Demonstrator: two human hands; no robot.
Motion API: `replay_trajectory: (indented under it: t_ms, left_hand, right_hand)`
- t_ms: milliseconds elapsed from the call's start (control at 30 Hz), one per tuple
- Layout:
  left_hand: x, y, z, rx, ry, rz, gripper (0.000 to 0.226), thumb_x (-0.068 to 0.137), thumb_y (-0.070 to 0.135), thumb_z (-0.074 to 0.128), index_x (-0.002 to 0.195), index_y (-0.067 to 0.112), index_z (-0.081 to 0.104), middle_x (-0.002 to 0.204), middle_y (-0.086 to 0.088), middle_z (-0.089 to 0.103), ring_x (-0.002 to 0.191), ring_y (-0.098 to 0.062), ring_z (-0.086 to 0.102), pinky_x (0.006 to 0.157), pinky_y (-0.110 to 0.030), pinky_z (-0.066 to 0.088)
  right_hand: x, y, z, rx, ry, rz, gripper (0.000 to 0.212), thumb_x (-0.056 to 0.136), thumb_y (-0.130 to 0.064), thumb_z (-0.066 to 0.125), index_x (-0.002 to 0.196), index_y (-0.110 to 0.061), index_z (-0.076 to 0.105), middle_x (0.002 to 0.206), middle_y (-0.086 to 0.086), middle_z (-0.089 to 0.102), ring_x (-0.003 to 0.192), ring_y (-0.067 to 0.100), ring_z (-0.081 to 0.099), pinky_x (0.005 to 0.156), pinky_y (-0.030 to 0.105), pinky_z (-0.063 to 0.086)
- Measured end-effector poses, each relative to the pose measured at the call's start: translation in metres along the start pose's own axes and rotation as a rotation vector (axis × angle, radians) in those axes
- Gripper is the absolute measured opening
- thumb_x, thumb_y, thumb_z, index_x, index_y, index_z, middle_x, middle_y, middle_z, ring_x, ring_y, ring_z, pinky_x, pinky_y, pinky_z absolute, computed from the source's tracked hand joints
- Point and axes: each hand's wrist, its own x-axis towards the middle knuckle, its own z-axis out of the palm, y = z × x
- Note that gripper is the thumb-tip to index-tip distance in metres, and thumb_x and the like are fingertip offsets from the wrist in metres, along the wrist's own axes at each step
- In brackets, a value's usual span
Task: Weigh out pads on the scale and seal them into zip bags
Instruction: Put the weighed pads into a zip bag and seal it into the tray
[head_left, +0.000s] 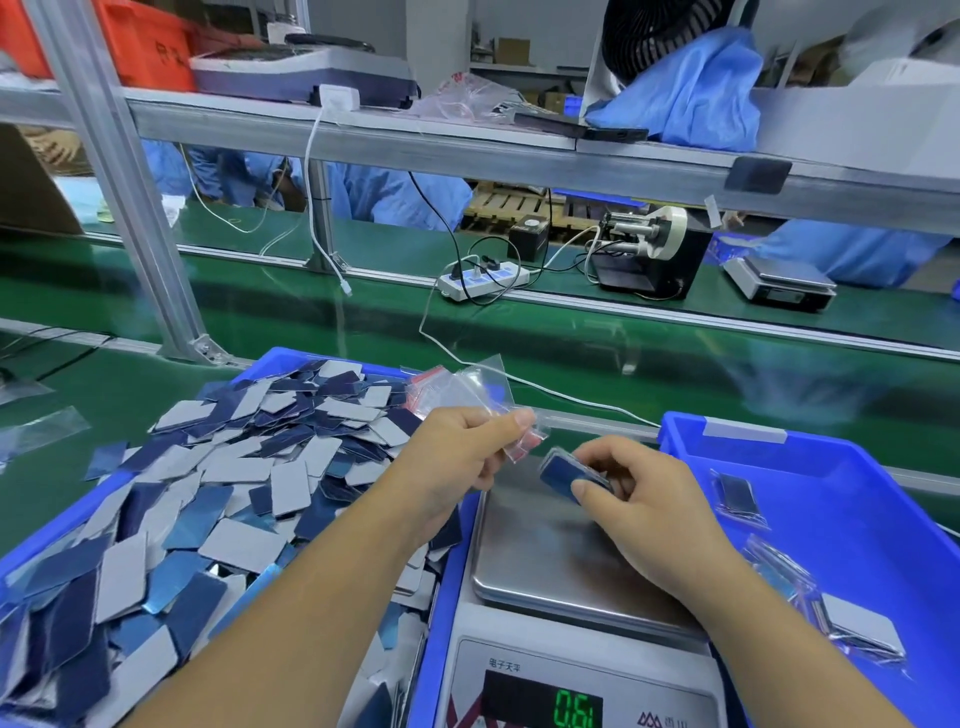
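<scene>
Left hand (462, 452): pinched an empty zip bag (483, 395) above the scale (566, 561)'s far-left corner.
Right hand (639, 499): gripped a small stack of pads (563, 470) over the far edge of the platter.
Done: sealed bags (852, 623) lay in the right bin (831, 467).
Left: bagging, sealing; a heaped tray (280, 358) of pads waited left of the scale.
Room: tight, with bin walls on both sides of the scale.
</scene>
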Motion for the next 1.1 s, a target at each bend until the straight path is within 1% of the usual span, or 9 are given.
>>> replay_trajectory:
  t_ms: [100, 200, 400, 533, 633, 800, 900, 1033, 1100]
  left_hand:
    - [0.000, 0.000, 0.002, -0.047, -0.043, 0.005, 0.043, 0.069, 0.053, 0.075, 0.080, 0.012, 0.080, 0.058, 0.004, 0.043, 0.052, -0.008, 0.034, 0.047, -0.020, 0.026]
    - [-0.001, 0.000, 0.004, -0.058, -0.064, 0.018, 0.039, 0.068, 0.052, 0.074, 0.078, 0.014, 0.078, 0.068, -0.005, 0.039, 0.054, -0.009, 0.034, 0.048, -0.020, 0.027]
    - [-0.006, 0.003, 0.008, -0.066, -0.109, 0.026, 0.030, 0.070, 0.051, 0.072, 0.071, 0.022, 0.079, 0.086, -0.013, 0.040, 0.059, -0.013, 0.032, 0.053, -0.024, 0.026]
    - [-0.007, 0.003, 0.009, -0.059, -0.146, 0.023, 0.030, 0.072, 0.052, 0.071, 0.073, 0.023, 0.080, 0.074, -0.009, 0.049, 0.057, -0.011, 0.035, 0.053, -0.023, 0.027]
    - [-0.007, 0.003, 0.007, -0.067, -0.173, 0.010, 0.032, 0.080, 0.048, 0.076, 0.070, 0.017, 0.076, 0.069, -0.010, 0.050, 0.058, -0.013, 0.036, 0.054, -0.024, 0.027]
    - [-0.011, 0.005, 0.007, -0.020, -0.205, 0.030, 0.023, 0.089, 0.034, 0.071, 0.074, 0.017, 0.076, 0.077, -0.014, 0.045, 0.062, -0.015, 0.036, 0.057, -0.025, 0.029]
    - [-0.010, 0.005, 0.008, -0.026, -0.177, 0.033, 0.023, 0.096, 0.027, 0.065, 0.078, 0.017, 0.076, 0.085, -0.016, 0.048, 0.061, -0.013, 0.038, 0.057, -0.024, 0.031]
    - [-0.009, 0.006, 0.009, -0.105, -0.168, 0.038, 0.024, 0.095, 0.029, 0.064, 0.078, 0.025, 0.080, 0.078, 0.000, 0.066, 0.059, -0.009, 0.042, 0.055, -0.021, 0.032]
    - [-0.009, 0.005, 0.009, -0.123, -0.179, 0.037, 0.021, 0.092, 0.033, 0.067, 0.076, 0.026, 0.079, 0.078, 0.003, 0.069, 0.060, -0.009, 0.043, 0.055, -0.020, 0.033]
  right_hand:
    - [-0.002, -0.011, 0.000, 0.355, 0.067, 0.013, 0.024, 0.080, -0.018, 0.069, 0.092, -0.039, 0.068, 0.083, -0.009, 0.071, 0.072, 0.021, 0.062, 0.066, 0.029, 0.051]
    - [-0.003, -0.015, 0.000, 0.479, 0.103, 0.003, 0.018, 0.079, -0.020, 0.067, 0.094, -0.030, 0.070, 0.088, -0.009, 0.072, 0.075, 0.010, 0.064, 0.066, 0.018, 0.050]
    - [-0.003, -0.011, 0.001, 0.463, 0.114, 0.046, 0.027, 0.089, -0.001, 0.069, 0.093, -0.028, 0.068, 0.087, -0.008, 0.072, 0.068, 0.011, 0.061, 0.059, 0.018, 0.046]
    - [-0.003, -0.011, 0.003, 0.435, 0.128, 0.047, 0.031, 0.089, -0.003, 0.069, 0.091, -0.035, 0.068, 0.088, -0.008, 0.071, 0.070, 0.022, 0.062, 0.061, 0.024, 0.048]
    - [-0.002, -0.013, 0.002, 0.459, 0.131, 0.052, 0.034, 0.090, -0.003, 0.069, 0.090, -0.037, 0.067, 0.087, -0.009, 0.071, 0.062, 0.010, 0.059, 0.055, 0.018, 0.044]
    - [-0.001, -0.013, 0.001, 0.667, 0.101, 0.155, 0.027, 0.092, -0.001, 0.066, 0.085, -0.028, 0.066, 0.080, -0.003, 0.068, 0.047, 0.015, 0.044, 0.042, 0.021, 0.035]
    - [0.001, -0.011, 0.002, 0.726, 0.096, 0.204, 0.017, 0.091, -0.002, 0.067, 0.091, -0.019, 0.065, 0.084, 0.002, 0.067, 0.044, 0.017, 0.044, 0.040, 0.022, 0.033]
    - [0.001, -0.014, 0.002, 0.731, 0.030, 0.221, 0.010, 0.076, -0.021, 0.068, 0.084, -0.026, 0.067, 0.082, 0.002, 0.066, 0.044, 0.018, 0.046, 0.041, 0.021, 0.033]
    - [0.001, -0.014, 0.002, 0.733, 0.023, 0.213, 0.010, 0.078, -0.019, 0.068, 0.084, -0.026, 0.067, 0.083, 0.002, 0.067, 0.045, 0.018, 0.046, 0.041, 0.022, 0.033]
